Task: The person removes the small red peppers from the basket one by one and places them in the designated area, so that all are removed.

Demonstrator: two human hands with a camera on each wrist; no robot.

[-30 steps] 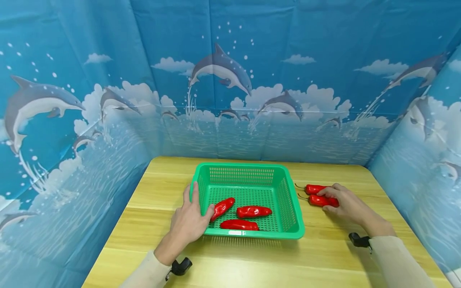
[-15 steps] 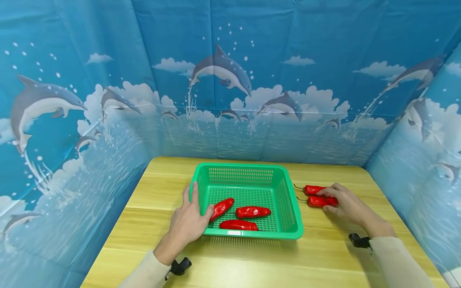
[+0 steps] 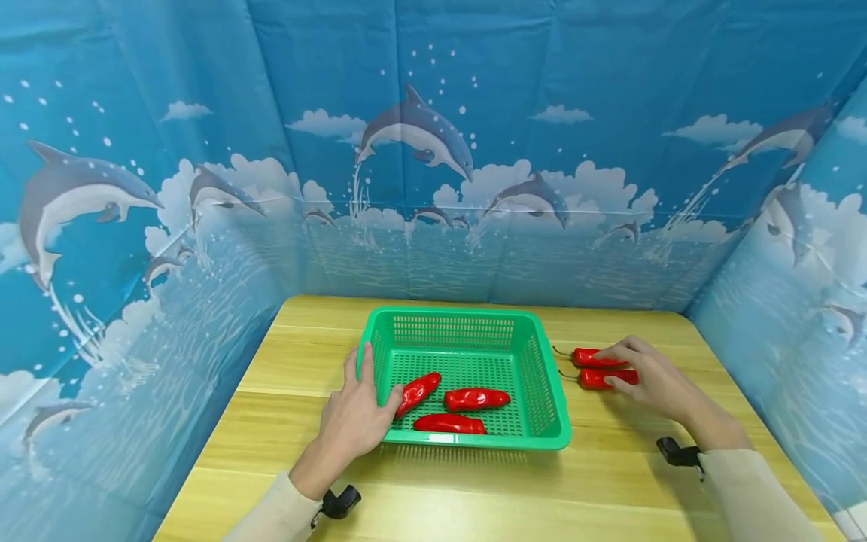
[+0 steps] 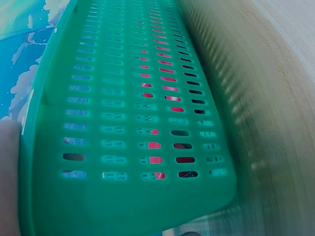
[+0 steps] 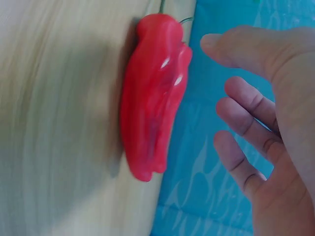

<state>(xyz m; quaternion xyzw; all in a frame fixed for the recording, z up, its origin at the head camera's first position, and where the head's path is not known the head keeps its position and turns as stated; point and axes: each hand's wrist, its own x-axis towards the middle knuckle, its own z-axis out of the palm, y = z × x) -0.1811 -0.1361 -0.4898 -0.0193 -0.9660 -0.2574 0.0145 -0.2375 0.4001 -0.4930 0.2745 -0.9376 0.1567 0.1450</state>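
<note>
Shifted a little toward the far edge since half a second ago, the right hand (image 3: 653,384) is the one clear change; the left hand (image 3: 355,418) and the green basket (image 3: 467,441) look unmoved. Leftmost, the left hand grips the basket's near-left rim, thumb inside the wall and fingers along the outside. In the basket three red peppers lie on the mesh floor: a slanted pepper (image 3: 418,393) by the thumb, a front pepper (image 3: 448,424) along the near wall and a third pepper (image 3: 477,399) right of them. Farther right, on the bare wooden tabletop (image 3: 271,429), a far pepper (image 3: 586,357) and a near pepper (image 3: 596,379) lie side by side, stems toward the basket. Over them the right hand is moderately spread and holds nothing; its wrist view shows it apart from both. So three peppers are in, and two appear left outside.
</note>
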